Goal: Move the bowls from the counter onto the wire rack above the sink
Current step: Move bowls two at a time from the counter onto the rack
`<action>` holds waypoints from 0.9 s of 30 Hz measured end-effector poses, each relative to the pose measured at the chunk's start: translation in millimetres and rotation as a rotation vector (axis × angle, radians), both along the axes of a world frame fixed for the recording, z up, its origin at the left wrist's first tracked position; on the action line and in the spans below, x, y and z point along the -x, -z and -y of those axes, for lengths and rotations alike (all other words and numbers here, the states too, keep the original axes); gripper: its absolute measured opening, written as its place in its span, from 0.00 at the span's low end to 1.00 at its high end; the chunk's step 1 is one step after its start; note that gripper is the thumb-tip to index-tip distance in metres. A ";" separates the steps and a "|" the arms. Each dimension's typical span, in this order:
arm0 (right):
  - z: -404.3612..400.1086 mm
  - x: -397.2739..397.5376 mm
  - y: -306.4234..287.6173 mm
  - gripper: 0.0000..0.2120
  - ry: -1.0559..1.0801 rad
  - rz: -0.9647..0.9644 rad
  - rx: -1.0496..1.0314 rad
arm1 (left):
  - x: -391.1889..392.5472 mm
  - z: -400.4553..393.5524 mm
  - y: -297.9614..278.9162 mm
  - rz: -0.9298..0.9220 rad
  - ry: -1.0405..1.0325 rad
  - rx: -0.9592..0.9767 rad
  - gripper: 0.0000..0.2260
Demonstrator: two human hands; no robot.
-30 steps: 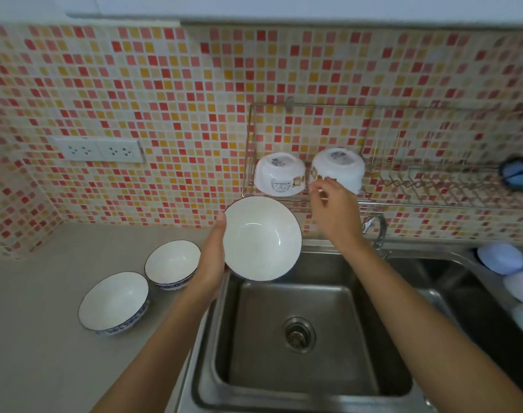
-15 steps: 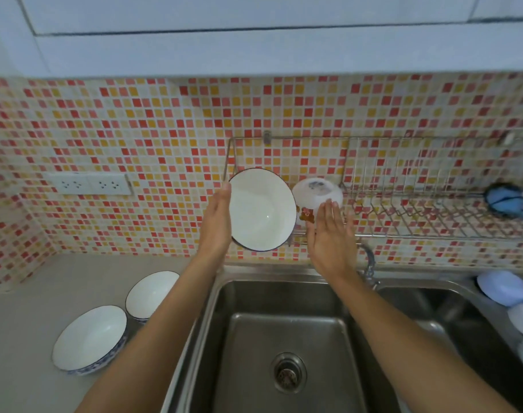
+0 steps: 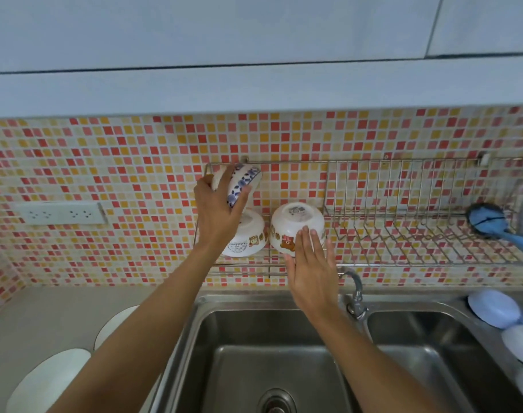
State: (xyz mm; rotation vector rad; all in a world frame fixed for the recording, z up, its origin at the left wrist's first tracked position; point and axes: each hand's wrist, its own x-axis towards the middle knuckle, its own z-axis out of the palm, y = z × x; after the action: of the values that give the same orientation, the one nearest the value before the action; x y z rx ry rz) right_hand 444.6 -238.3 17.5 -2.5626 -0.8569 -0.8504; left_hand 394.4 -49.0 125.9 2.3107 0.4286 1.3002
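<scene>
Blue-and-white china is what the left hand (image 3: 217, 210) now carries: a bowl with a blue floral outside (image 3: 240, 181), gripped by its rim and wall and turned on edge at the top left corner of the wire rack (image 3: 373, 242). Half a second ago the same bowl faced the camera, its white inside showing, lower down in front of the rack; it has since been lifted and rotated, so it looks about to be set down mouth-down or leaned against the back rail. It sits directly above the left bear-print bowl (image 3: 248, 236), which rests upside down on the rack.

The right hand (image 3: 310, 263) is spread flat, fingers straight, its fingertips touching the side of the right bear-print bowl (image 3: 296, 226), also inverted just beside the first. It holds nothing; I judge it is steadying that bowl or keeping a gap open.

Two more white bowls (image 3: 48, 380) wait on the desk (image 3: 39, 317) at lower left, so the job seems roughly half done.

Each inverted bowl has a printed stamp on its base and a ring of small lettering near the rim, too small to read. Cartoon bears decorate their sides. A blue brush (image 3: 489, 222) lies at the rack's right end, above the steel sink (image 3: 254, 338).
</scene>
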 end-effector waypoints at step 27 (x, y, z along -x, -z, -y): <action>-2.2 1.1 -0.1 0.30 0.030 -0.019 -0.006 | -15.9 -27.7 47.1 -0.570 0.095 -0.750 0.29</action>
State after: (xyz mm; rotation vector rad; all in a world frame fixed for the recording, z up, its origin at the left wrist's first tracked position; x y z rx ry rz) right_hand 443.5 -236.1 17.6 -2.5799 -0.8114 -0.8351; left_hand 410.4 -21.3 78.9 3.2905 -0.0278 0.8036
